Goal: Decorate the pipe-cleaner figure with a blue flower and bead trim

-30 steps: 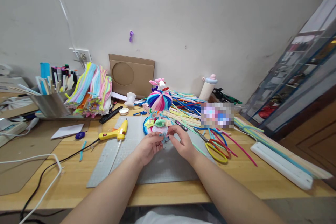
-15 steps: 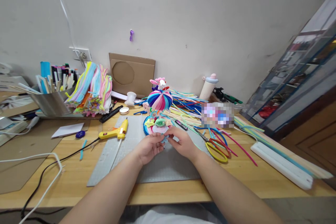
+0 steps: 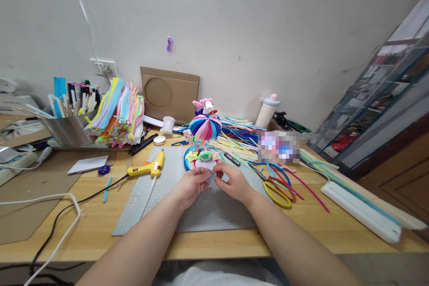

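Left hand [image 3: 193, 187] and right hand [image 3: 233, 183] pinch the small blue piece [image 3: 211, 176] between them, best steadied with light pressure.

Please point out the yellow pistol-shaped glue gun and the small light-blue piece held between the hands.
Yellow pistol-shaped glue gun [image 3: 155, 167]: head view, on its body.
Small light-blue piece [image 3: 212, 177]: head view, on its visible middle; edges partly hidden.
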Demonstrator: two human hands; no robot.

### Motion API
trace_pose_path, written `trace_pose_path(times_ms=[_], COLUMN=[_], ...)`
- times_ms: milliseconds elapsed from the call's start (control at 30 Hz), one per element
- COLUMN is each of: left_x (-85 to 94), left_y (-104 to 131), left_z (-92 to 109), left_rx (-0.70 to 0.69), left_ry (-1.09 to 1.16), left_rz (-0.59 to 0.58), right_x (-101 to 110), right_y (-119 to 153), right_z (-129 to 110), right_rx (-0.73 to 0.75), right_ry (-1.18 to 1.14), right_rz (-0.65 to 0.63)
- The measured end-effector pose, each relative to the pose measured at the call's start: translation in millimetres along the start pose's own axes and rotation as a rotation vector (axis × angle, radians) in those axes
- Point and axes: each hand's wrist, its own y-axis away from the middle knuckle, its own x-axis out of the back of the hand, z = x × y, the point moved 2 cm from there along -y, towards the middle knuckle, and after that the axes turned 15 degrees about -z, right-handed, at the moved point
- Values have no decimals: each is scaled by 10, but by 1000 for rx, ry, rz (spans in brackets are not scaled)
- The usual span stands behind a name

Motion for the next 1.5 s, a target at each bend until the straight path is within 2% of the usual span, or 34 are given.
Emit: trace_pose_path(times_ms=[433,600,767,900,1033,1233,1500], left_x=[-24,-38,-73,-48,-6,39,64], left_y=[-3,6,13,11,6,-5,34], left_z=[9,18,34,52,51,53,10], left_rx=[-77,-70,-18,-28,-23,-17,159], left_ry=[-48,-39,-17,-38,-88,-119,-69], left_rz=[14,13,-25,-15,-5,28,52], right_x=[-42,-46,-47,-57,-30,-27,-40], right_y=[11,8,17,32,29,-6,1], right_z=[77,76,71,56,71,125,142], right_rx=[-18,-30,-32,-38,-36,9,-19], right_ry=[-22,-26,18,-20,-98,-70,-45], right_rz=[42,38,90,38,74,-4,-15])
